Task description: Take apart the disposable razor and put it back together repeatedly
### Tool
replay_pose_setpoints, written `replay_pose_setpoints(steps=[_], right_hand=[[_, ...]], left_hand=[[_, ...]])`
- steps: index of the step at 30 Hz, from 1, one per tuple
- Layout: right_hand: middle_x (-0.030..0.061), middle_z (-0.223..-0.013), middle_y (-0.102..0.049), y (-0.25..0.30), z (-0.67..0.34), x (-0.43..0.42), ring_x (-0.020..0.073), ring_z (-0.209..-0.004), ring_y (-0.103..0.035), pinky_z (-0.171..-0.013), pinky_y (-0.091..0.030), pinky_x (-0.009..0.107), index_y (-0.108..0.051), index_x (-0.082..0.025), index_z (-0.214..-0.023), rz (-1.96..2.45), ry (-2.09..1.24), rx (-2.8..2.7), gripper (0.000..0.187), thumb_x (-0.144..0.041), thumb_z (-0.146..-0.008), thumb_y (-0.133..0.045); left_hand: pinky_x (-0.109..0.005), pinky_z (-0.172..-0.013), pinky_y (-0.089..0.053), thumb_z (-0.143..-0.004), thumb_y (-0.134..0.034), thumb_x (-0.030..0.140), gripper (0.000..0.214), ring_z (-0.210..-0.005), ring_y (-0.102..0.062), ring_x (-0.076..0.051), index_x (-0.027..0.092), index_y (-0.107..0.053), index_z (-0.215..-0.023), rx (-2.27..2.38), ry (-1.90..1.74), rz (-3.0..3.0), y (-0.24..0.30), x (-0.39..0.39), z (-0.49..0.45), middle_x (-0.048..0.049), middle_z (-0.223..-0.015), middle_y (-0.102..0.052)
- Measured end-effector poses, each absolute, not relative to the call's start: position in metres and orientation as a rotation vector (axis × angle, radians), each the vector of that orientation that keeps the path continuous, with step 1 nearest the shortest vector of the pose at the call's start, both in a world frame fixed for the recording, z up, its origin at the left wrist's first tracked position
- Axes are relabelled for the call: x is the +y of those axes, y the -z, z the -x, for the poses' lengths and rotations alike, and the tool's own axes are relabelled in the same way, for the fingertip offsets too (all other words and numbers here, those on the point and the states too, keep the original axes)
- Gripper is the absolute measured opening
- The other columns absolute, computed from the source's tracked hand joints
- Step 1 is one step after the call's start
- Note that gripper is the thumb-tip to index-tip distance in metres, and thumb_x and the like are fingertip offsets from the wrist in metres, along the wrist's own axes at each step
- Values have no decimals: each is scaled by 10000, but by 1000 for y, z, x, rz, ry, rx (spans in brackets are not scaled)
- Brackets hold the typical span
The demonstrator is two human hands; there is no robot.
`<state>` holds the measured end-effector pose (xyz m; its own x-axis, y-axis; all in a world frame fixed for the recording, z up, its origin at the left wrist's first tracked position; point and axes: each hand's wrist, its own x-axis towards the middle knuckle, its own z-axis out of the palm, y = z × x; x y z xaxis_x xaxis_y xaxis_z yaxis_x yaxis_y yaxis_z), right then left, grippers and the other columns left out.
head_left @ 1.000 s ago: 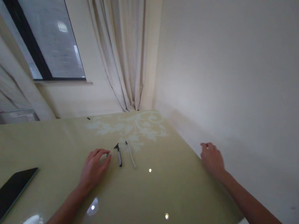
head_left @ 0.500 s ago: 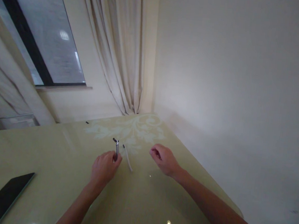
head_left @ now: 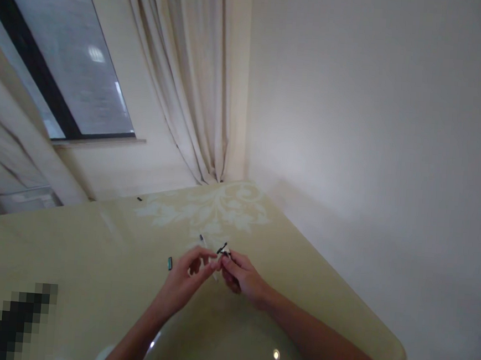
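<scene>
Both my hands meet over the middle of the pale green glass table [head_left: 318,297]. My left hand [head_left: 186,278] and my right hand [head_left: 243,277] pinch a slim pen-like tool with a black tip [head_left: 222,250], held just above the tabletop. A thin white stick [head_left: 202,239] lies on the table just behind my fingers, partly hidden by them. A small dark cap-like piece [head_left: 170,263] lies on the table to the left of my left hand.
A dark flat slab [head_left: 11,317], blurred out, lies at the table's near left. A tiny dark bit [head_left: 139,198] sits near the far edge. Cream curtains [head_left: 198,77] and a window [head_left: 59,49] stand behind; a plain wall [head_left: 374,113] runs along the right edge.
My left hand picked the black-tipped tool off the table. My right hand came in from the table's right edge and now pinches the tool together with the left.
</scene>
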<state>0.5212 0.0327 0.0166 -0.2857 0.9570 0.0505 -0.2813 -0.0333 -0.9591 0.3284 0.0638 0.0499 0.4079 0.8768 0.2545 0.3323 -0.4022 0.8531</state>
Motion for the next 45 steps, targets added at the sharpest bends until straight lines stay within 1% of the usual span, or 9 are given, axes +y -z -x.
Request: replay_pose_setpoints(steps=[2,3,11,19,23,26,31,35,45], right_hand=[[-94,-617,-361,-20,-523,28,72,-457,-225,-419,-152,215,-574,-200,-904,741,-1723,-1193,462,-658,-929,-620],[-93,-618,-358,-22,-522,26,68,-456,-211,-417,-139,216,-570,-195,-887,699,-1779,-1191,471,-663,-927,-607],[-92,-567,-308,-26,-522,23,70,-459,-185,-436,-118,239,-562,-185,-742,603,-1826,-1224,524,-680,-911,-587],[-98,-571,-283,-32,-522,21,70,-467,-166,-445,-124,238,-479,-211,-708,651,-1701,-1287,594,-752,-936,-571],[-105,-519,-259,-25,-525,33,66,-429,-155,-414,-105,230,-453,-218,-651,651,-1692,-1205,715,-892,-892,-435],[-120,-496,-216,-25,-535,47,64,-412,-105,-388,-70,222,-392,-237,-635,720,-1553,-996,748,-964,-804,-444],[-131,-480,-202,-33,-565,69,64,-403,-82,-359,-86,217,-350,-248,-636,747,-1277,-755,723,-933,-795,-513],[-130,-473,-218,-30,-585,80,65,-392,-104,-342,-96,209,-348,-250,-644,778,-1147,-666,712,-922,-804,-520],[-129,-463,-244,-21,-602,94,56,-359,-159,-325,-114,186,-374,-240,-641,879,-1068,-512,688,-885,-837,-512]], left_hand=[[-260,-631,-423,-848,-755,553,499,-696,-551,-161,239,-754,-1237,925,-884,-1805,-55,67,-325,-19,-835,-642],[-261,-652,-435,-831,-778,547,542,-720,-563,-164,246,-739,-1280,878,-849,-1758,-56,67,-325,-21,-845,-636],[-298,-754,-470,-715,-899,516,536,-790,-595,-187,215,-782,-1143,777,-817,-1507,-49,65,-326,-30,-824,-672],[-387,-924,-510,-667,-920,526,549,-977,-662,-257,229,-796,-1112,759,-934,-1370,-35,64,-328,-78,-1023,-767],[-329,-826,-514,-735,-864,500,493,-878,-657,-212,239,-769,-1142,874,-1000,-1468,-38,68,-327,-47,-963,-749],[-294,-693,-490,-763,-836,443,457,-758,-623,-184,226,-756,-1158,1076,-941,-1758,-44,75,-337,-50,-980,-744],[-340,-834,-512,-757,-850,281,397,-902,-669,-234,202,-773,-1138,1270,-699,-2250,-42,100,-390,-78,-1047,-774],[-385,-930,-480,-759,-866,306,304,-1041,-681,-294,208,-808,-1040,1355,-631,-2294,-33,127,-436,-91,-1025,-796],[-311,-814,-498,-795,-828,407,437,-947,-733,-246,223,-787,-1189,1492,-503,-2224,-13,151,-469,-67,-985,-803]])
